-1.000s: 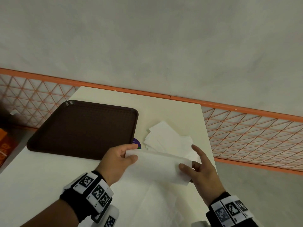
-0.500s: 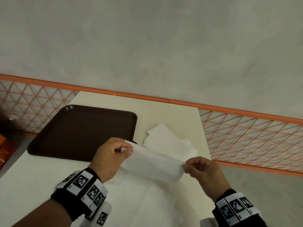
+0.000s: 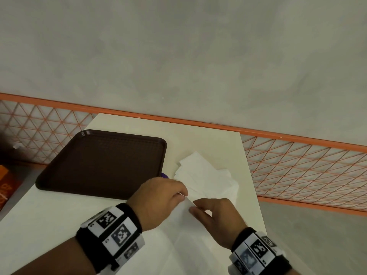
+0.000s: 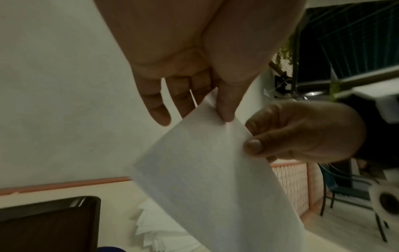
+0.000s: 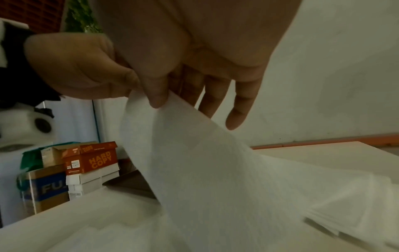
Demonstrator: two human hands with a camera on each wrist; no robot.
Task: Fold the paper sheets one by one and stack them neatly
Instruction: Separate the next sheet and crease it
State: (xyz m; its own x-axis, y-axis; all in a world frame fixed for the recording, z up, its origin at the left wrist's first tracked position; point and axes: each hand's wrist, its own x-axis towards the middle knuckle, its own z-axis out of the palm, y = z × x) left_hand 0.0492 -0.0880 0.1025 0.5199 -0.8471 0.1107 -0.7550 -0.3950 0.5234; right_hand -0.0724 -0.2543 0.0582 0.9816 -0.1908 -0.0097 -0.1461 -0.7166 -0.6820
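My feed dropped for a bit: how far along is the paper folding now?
Done: a fanned stack of folded sheets lies on the table, right of the brown tray; it is not squared up. In hand: the left hand and right hand pinch one sheet at its top edge, held above the table. Left: unfolded sheets lie flat beneath the hands; how many, I cannot tell.

Bench (image 3: pixel 59 219) butts against wall at far edge. Tray (image 3: pixel 103 163) on bench, far left. Stack of folded sheets (image 3: pixel 204 173) on bench, right of tray, apart from it. Both hands near bench front, close together: left hand (image 3: pixel 158 199) before tray's near right corner, right hand (image 3: pixel 216 217) just right of it. Sheet (image 4: pixel 207 170) held between them, above loose sheets (image 3: pixel 188 251) on bench front. Boxes (image 5: pixel 86 163) stacked left, beyond bench.
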